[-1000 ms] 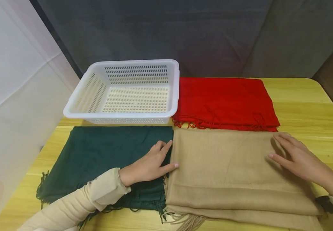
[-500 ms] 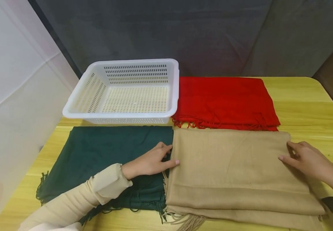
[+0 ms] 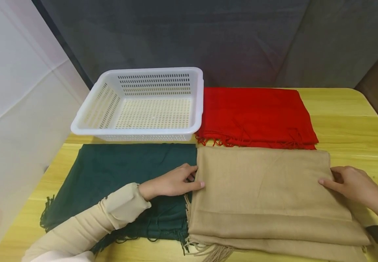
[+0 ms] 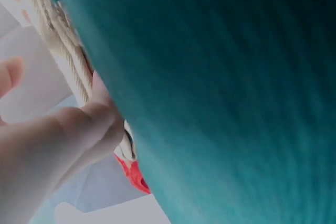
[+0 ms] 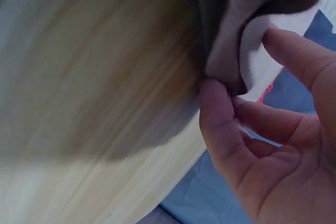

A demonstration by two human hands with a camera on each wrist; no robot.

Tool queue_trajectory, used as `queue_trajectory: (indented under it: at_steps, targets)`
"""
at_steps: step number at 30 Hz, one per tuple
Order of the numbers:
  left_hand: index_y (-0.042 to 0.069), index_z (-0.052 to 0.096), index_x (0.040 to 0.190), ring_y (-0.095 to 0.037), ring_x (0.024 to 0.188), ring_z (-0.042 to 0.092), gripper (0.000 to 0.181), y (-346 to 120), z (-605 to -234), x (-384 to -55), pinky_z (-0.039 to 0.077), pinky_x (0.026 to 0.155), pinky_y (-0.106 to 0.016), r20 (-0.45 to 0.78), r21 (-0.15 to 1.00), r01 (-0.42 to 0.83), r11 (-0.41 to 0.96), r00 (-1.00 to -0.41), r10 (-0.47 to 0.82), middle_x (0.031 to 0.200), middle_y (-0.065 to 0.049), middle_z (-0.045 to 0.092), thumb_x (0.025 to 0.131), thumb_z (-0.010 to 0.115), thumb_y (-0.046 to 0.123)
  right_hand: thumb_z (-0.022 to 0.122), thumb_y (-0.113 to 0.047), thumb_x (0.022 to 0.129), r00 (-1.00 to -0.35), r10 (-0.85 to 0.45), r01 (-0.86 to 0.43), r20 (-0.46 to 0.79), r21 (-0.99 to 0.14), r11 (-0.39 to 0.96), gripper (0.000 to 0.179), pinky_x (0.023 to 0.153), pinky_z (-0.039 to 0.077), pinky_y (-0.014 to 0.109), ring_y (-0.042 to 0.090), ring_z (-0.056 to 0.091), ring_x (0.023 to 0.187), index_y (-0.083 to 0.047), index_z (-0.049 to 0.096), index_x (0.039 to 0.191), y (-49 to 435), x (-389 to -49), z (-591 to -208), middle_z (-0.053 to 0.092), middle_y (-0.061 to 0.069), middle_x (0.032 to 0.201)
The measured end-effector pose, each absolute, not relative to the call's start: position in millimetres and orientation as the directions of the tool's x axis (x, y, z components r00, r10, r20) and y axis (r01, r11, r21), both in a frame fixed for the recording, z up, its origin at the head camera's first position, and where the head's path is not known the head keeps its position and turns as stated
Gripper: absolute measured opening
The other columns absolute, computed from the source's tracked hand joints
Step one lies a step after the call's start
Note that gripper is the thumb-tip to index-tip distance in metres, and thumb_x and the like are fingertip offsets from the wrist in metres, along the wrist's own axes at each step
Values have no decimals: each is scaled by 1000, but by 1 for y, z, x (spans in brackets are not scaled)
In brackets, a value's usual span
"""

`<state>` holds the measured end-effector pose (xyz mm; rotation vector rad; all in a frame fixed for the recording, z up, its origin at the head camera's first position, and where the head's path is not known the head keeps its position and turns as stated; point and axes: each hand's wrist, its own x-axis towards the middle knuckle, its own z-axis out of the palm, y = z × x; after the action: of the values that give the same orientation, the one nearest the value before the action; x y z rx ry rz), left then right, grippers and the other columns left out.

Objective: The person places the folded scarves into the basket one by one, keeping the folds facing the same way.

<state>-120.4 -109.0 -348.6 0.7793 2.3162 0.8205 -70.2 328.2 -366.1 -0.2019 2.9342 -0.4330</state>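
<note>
A folded tan scarf [image 3: 261,185] with fringe lies flat at the front right of the table. My left hand [image 3: 170,182] reaches over the folded dark green scarf [image 3: 116,171] to the tan scarf's left edge. Its fingertips press at that edge, and in the left wrist view the thumb [image 4: 11,74] stands apart from the cloth. At the opposite edge, my right hand [image 3: 355,183] holds the tan scarf's folded layers. In the right wrist view its fingertips [image 5: 215,95] sit beneath the layers while the thumb rests against the upper one.
Behind the green scarf stands a white slotted plastic basket [image 3: 197,109] with nothing in it. A folded red scarf [image 3: 254,112] lies to its right, behind the tan one. Wooden tabletop [image 3: 346,127] shows at the right, and a dark grey cloth [image 3: 225,40] hangs at the back.
My right hand has drawn outward off the tan scarf's top to its right edge and taken hold there. The left fingers have bent in slightly at the left edge. The scarves have barely moved.
</note>
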Motion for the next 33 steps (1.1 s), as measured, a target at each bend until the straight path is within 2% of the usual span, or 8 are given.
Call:
queue_trajectory:
  at_steps: [4, 8, 12, 16, 21, 25, 29, 33]
  targets:
    - [-9, 29, 132, -17, 94, 50, 63, -107, -350, -117, 43, 80, -28, -320, 735, 273, 620, -667, 673, 107, -14, 47, 89, 53, 29, 61, -33, 83, -980, -145, -100, -133, -296, 950, 34, 47, 29, 26, 11, 37, 50, -4, 52, 68, 326, -69, -367, 40, -4, 52]
    - [-10, 24, 134, -16, 93, 51, 66, -104, -351, -112, 43, 78, -26, -307, 762, 260, 593, -662, 684, 108, -15, 45, 88, 53, 28, 63, -34, 81, -984, -139, -99, -116, -299, 949, 39, 48, 35, 29, 12, 43, 53, 4, 57, 75, 328, -69, -369, 48, -3, 56]
    - [-10, 21, 135, -20, 100, 51, 67, -102, -351, -109, 44, 81, -28, -315, 792, 197, 578, -679, 663, 116, -19, 44, 88, 53, 26, 66, -33, 79, -987, -130, -95, -97, -305, 947, 44, 51, 40, 33, 13, 49, 57, 10, 59, 83, 330, -69, -371, 56, 0, 62]
    - [-10, 25, 133, -24, 102, 53, 61, -100, -353, -108, 46, 79, -30, -316, 855, 91, 511, -689, 652, 118, -21, 48, 89, 52, 22, 67, -31, 77, -989, -124, -94, -81, -306, 947, 44, 53, 43, 37, 16, 53, 58, 12, 59, 85, 329, -69, -372, 58, 4, 65]
    - [-7, 31, 132, -21, 101, 53, 55, -97, -354, -106, 44, 82, -31, -322, 892, -7, 451, -710, 626, 115, -16, 52, 90, 50, 22, 69, -28, 77, -990, -104, -67, -91, -339, 938, 48, 58, 45, 44, 27, 58, 65, 16, 56, 90, 327, -68, -372, 60, 12, 69]
    - [-7, 32, 131, -20, 109, 46, 53, -94, -355, -105, 37, 91, -34, -349, 911, -101, 399, -706, 617, 121, -15, 48, 90, 48, 22, 70, -23, 75, -989, -143, -127, -25, -333, 934, 33, 52, 42, 37, 18, 52, 59, 8, 58, 80, 326, -66, -374, 55, 5, 64]
    - [-8, 38, 127, -19, 108, 46, 46, -92, -355, -105, 36, 92, -32, -375, 921, -189, 342, -672, 638, 117, -14, 50, 91, 47, 20, 71, -19, 75, -979, -196, -203, 54, -316, 927, 20, 48, 36, 29, 7, 43, 55, -6, 55, 70, 326, -65, -376, 47, -3, 61]
    - [-10, 38, 125, -19, 107, 46, 44, -89, -355, -107, 34, 93, -32, -414, 910, -297, 290, -619, 667, 116, -15, 49, 92, 44, 18, 70, -18, 75, -982, -187, -186, 27, -332, 925, 20, 50, 40, 32, 12, 50, 56, -2, 58, 75, 326, -65, -376, 54, 0, 64]
